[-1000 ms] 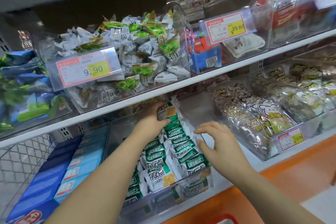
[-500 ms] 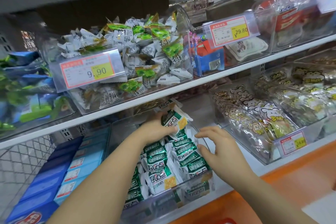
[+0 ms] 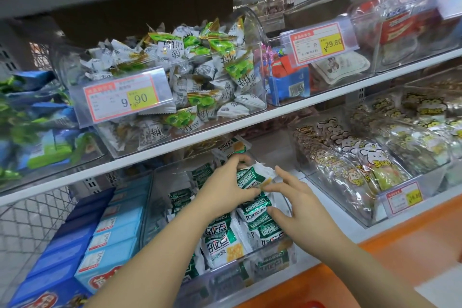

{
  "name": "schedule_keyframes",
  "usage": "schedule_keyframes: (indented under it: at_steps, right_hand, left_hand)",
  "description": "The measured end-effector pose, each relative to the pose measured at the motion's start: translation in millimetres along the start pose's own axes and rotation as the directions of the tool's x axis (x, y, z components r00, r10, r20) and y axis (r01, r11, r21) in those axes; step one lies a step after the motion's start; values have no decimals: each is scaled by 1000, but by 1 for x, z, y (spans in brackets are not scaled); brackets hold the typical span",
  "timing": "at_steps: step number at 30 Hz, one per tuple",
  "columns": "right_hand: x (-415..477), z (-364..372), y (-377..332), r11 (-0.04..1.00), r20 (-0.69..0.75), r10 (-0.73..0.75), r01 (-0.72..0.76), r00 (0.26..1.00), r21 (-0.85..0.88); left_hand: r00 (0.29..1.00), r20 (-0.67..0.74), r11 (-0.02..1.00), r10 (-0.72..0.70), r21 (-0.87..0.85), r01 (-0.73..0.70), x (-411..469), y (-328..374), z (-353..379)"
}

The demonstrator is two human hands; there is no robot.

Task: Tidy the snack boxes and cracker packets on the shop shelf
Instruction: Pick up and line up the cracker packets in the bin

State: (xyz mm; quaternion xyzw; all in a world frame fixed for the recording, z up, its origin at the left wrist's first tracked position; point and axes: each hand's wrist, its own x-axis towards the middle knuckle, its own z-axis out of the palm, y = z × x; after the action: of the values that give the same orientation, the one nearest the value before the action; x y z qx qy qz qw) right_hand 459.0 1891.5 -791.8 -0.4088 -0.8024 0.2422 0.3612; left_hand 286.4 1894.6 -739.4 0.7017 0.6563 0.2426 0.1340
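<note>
Both hands have drawn together since a second ago: the left hand (image 3: pixel 228 184) has brought its packet forward from under the upper shelf, and the right hand (image 3: pixel 298 204) has risen from the bin's right side to meet it. In the head view, at centre frame, the left hand's fingers and thumb curl round a green-and-white foil cracker packet (image 3: pixel 250 177), held just above the clear plastic bin (image 3: pixel 160 207) on the lower shelf. The right hand is spread, its fingers (image 3: pixel 282 174) fairly straight, one fingertip touching the packet's orange corner while its lowest digit rests on the matching green-and-white packets (image 3: pixel 220 237) piled in the bin. It grips nothing. One more such packet (image 3: pixel 232 149) stands at the bin's back, near the white shelf edge (image 3: pixel 300 112). At lower left, light and dark blue cardboard snack boxes (image 3: pixel 112 232) lie in rows just beside the bin. At right, another clear bin holds transparent bags printed with cartoon animals (image 3: pixel 350 157). On the upper shelf, a red-and-yellow price tag (image 3: pixel 122 101) fronts a bin of green-and-white wrapped sweets (image 3: pixel 175 70).
</note>
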Motion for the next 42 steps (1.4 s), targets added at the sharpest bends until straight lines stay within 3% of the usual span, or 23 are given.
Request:
schedule_keyframes:
  at_steps: [6, 9, 15, 18, 21, 24, 27, 30, 34, 38, 42]
  right_hand:
    - [2, -6, -2, 996, -115, -88, 87, 989, -8]
    - [2, -4, -7, 998, -159, -55, 49, 986, -36]
    - [2, 1, -10, 986, -117, -26, 6, 993, -164]
    - [1, 4, -10, 991, -124, -15, -1, 992, -133]
    - [1, 1, -8, 995, -103, -57, 48, 993, -88]
    - [2, -12, -5, 998, -45, -52, 51, 998, -36]
    - [3, -26, -2, 998, -83, -66, 64, 994, -24]
    - [2, -34, 2, 997, -135, -76, 76, 988, -6]
    - [1, -37, 6, 999, -160, -44, 48, 986, 25]
    - [3, -36, 6, 996, -132, -25, 37, 991, 83]
    - [3, -30, 4, 993, -85, -12, 22, 996, 117]
  left_hand:
    - [993, -91, 996, 80, -43, -84, -17, -2, 0]
    - [992, -78, 993, 100, -58, -105, -25, -7, -4]
    - [986, 148, 995, 71, 54, -80, -28, -9, -3]
    - [967, 254, 1000, 5, -8, -3, -24, -8, -8]
    - [956, 287, 987, -63, -125, 103, -21, -6, -16]
    - [948, 308, 991, -85, -71, 112, -12, -6, -19]
    - [941, 334, 999, -48, 3, 50, -2, -11, -19]
    - [950, 307, 998, -56, 46, 44, 2, -13, -18]
    - [986, 161, 998, -39, 58, 30, -3, -9, -21]
    - [994, 85, 995, -63, -77, 69, -7, -12, -29]
    - [990, 138, 973, -15, -227, 47, -16, 0, -36]
